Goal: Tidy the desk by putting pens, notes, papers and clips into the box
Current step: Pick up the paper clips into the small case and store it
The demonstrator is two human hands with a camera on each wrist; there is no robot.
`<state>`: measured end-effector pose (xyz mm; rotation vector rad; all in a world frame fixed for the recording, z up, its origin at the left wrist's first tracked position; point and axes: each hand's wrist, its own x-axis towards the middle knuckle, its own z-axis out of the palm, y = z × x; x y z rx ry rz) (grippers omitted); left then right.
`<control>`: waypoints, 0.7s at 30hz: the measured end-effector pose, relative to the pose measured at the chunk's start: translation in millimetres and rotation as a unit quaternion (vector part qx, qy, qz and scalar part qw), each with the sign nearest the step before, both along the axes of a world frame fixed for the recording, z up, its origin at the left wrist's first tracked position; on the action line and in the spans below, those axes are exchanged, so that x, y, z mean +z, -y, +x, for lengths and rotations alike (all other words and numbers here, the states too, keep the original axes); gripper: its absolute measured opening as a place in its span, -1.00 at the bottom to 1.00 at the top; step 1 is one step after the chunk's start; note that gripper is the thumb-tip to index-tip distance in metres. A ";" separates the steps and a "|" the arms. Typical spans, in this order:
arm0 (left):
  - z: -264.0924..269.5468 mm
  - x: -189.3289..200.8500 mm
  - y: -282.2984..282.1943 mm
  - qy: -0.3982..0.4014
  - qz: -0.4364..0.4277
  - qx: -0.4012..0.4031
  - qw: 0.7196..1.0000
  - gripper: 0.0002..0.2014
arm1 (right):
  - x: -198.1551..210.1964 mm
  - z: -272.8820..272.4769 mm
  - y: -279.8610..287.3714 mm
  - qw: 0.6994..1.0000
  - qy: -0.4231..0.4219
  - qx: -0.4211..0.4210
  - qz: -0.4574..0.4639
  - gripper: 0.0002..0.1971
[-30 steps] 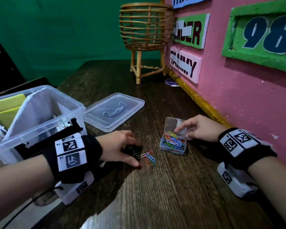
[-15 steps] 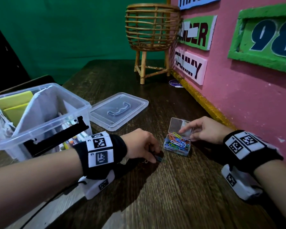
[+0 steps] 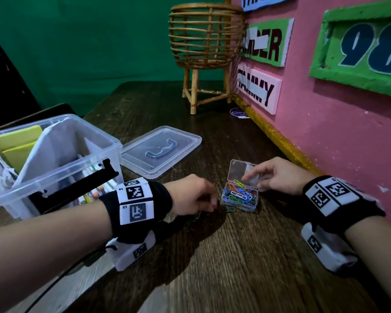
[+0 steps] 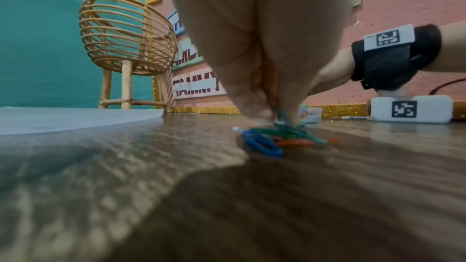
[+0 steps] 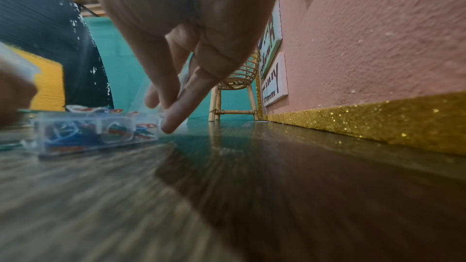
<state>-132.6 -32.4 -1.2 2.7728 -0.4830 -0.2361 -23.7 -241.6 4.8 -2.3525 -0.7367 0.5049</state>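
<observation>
Clips gathered tight beside the clip case.
Left hand now pinches loose paper clips on the tabletop at the case's 9 o'clock, no longer scattered; right hand pinches its lid open, ready for loading.

Clip case right of box; lid between, behind.

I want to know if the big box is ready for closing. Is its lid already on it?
No, the clear lid lies flat on the desk beside the open storage box.
</observation>
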 end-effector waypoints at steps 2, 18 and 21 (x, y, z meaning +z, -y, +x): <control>4.3 3.6 4.3 0.060 -0.026 0.010 0.998 -0.85 | 0.0 -0.2 0.0 1.000 0.001 0.002 -0.002 -0.49; 37.4 8.2 33.9 0.220 -0.147 -0.010 0.964 -0.85 | 3.2 -1.1 0.4 0.999 -0.027 0.023 -0.025 -0.50; 39.9 5.8 37.4 0.155 -0.128 -0.015 0.979 -0.86 | 4.4 -3.9 0.3 0.998 -0.043 0.034 -0.018 -0.53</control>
